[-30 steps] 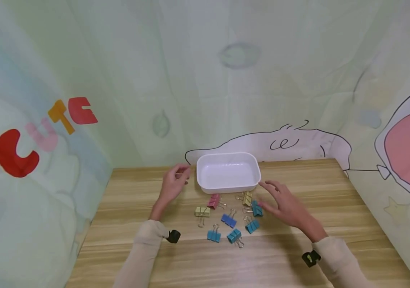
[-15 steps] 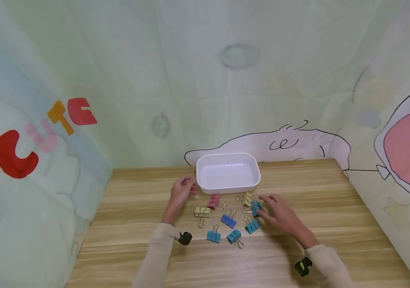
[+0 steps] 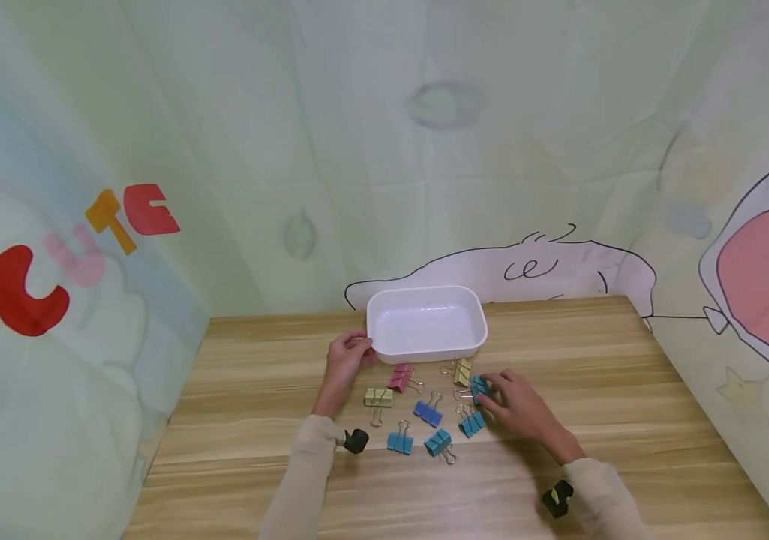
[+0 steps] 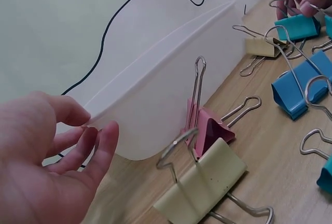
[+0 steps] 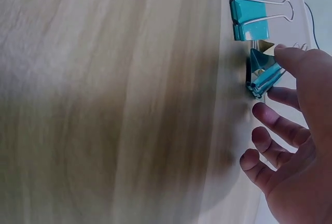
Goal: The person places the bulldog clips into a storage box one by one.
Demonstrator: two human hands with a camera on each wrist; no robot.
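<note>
My right hand (image 3: pixel 521 407) pinches a teal clip (image 3: pixel 479 387) between thumb and finger, down on the wooden table (image 3: pixel 215 465). From that clip, a yellow clip (image 3: pixel 463 373) sits at ten o'clock, a blue clip (image 3: pixel 428 414) at eight and another teal clip (image 3: pixel 472 424) at six. My left hand (image 3: pixel 345 361) pinches the white tray (image 3: pixel 428 356) by its eight o'clock corner.

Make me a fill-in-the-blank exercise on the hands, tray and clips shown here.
1. The left hand is at the rim of the ____ tray.
2. The right hand has its fingers and ____ at a teal clip.
3. The number of yellow clips on the table is ____.
4. The pink clip lies closer to the ____ hand.

Missing words: white; thumb; two; left.
</note>
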